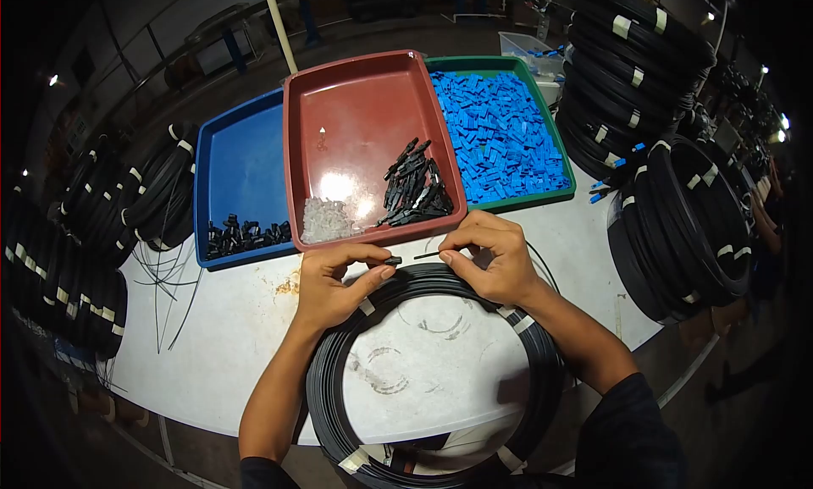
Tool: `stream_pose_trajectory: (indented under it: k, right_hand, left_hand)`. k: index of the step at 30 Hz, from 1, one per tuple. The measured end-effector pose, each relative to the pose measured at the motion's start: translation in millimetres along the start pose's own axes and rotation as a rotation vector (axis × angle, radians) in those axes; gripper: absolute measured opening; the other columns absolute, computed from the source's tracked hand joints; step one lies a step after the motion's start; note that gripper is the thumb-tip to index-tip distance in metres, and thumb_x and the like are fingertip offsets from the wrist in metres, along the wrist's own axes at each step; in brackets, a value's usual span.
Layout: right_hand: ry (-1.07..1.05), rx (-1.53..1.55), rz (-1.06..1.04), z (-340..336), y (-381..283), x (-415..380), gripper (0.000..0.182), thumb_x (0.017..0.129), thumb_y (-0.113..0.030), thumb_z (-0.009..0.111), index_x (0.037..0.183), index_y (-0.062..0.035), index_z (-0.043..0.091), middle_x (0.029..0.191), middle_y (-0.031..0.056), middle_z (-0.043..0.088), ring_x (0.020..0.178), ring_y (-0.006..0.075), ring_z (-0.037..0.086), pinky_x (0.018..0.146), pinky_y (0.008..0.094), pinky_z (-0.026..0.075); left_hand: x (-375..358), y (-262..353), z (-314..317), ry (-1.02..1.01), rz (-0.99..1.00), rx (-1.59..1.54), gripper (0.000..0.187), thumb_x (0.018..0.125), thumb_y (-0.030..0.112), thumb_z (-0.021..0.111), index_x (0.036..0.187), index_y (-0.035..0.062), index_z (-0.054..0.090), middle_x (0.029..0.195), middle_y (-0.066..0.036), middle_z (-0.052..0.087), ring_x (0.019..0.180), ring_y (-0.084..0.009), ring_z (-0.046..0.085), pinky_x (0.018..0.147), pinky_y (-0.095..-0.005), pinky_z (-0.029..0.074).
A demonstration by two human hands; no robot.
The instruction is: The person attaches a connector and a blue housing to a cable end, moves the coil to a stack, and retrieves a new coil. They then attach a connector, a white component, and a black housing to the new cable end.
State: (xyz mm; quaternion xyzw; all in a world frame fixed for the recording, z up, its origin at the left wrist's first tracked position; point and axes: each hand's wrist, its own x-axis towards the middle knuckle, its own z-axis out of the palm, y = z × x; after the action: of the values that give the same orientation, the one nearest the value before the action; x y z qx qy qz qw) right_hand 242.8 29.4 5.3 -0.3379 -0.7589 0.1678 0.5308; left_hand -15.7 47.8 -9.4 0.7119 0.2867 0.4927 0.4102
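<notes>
My left hand [339, 284] pinches a small black plastic piece [393, 260] between thumb and fingertips. Facing it, my right hand [494, 256] grips a thin black cable [428, 254] near its end, which points left toward the piece. A short gap separates the two. Both hands are just above the top of a large coil of black cable [326, 379], bound with pale tape and hanging over the table's front edge. Behind my hands, the red tray [339, 142] holds small clear pieces [326, 221] and long black pieces [415, 184].
A blue tray [246, 150] with black pieces [246, 235] stands left, and a green tray [563, 163] full of blue pieces [504, 138] right. Taped cable coils stand at the left [165, 188] and right [686, 235], with a tall stack [627, 74] behind. Loose cable ends cross the white table [229, 337].
</notes>
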Motion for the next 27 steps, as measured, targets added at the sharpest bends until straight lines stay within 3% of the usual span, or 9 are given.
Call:
stream_pose_trajectory:
  k: [9, 11, 24, 27]
  right_hand:
    - [0.006, -0.048, -0.086, -1.8, -3.1, -0.1, 0.009, 0.079, 0.001, 0.076, 0.087, -0.0018, 0.074, 0.078, 0.0064, 0.067, 0.063, 0.0134, 0.056, 0.053, 0.027, 0.041]
    - [-0.005, -0.056, -0.123, -1.5, -2.5, -0.3, 0.009, 0.079, 0.001, 0.076, 0.087, -0.0019, 0.074, 0.078, 0.0063, 0.066, 0.061, 0.0129, 0.055, 0.052, 0.0269, 0.041]
    - [-0.029, -0.047, -0.091, -1.1, -2.8, -1.0, 0.008, 0.079, 0.0, 0.076, 0.087, -0.0012, 0.074, 0.077, 0.0065, 0.066, 0.059, 0.0127, 0.053, 0.051, 0.0258, 0.04]
    - [-0.043, -0.079, -0.108, -1.5, -5.5, -1.0, 0.008, 0.079, 0.001, 0.076, 0.087, -0.0009, 0.075, 0.076, 0.0068, 0.065, 0.058, 0.0126, 0.053, 0.051, 0.026, 0.04]
  left_hand:
    - [4.6, 0.5, 3.8, -0.081, 0.009, 0.069, 0.021, 0.082, -0.008, 0.078, 0.102, -0.0064, 0.073, 0.096, -0.015, 0.076, 0.09, -0.0182, 0.072, 0.084, -0.0299, 0.057]
    - [4.6, -1.8, 5.4, -0.014, 0.027, 0.061, 0.019, 0.082, 0.002, 0.082, 0.099, -0.0024, 0.077, 0.092, -0.012, 0.078, 0.083, -0.0161, 0.074, 0.077, -0.0266, 0.057]
    - [7.4, 6.4, 6.2, -0.055, 0.101, 0.139, 0.018, 0.081, 0.004, 0.082, 0.098, -0.0022, 0.078, 0.088, -0.012, 0.078, 0.078, -0.0163, 0.075, 0.071, -0.026, 0.058]
    - [6.5, 11.4, 6.4, -0.067, 0.07, 0.184, 0.019, 0.08, -0.005, 0.081, 0.099, -0.0064, 0.075, 0.092, -0.014, 0.077, 0.083, -0.0165, 0.073, 0.077, -0.0268, 0.057]
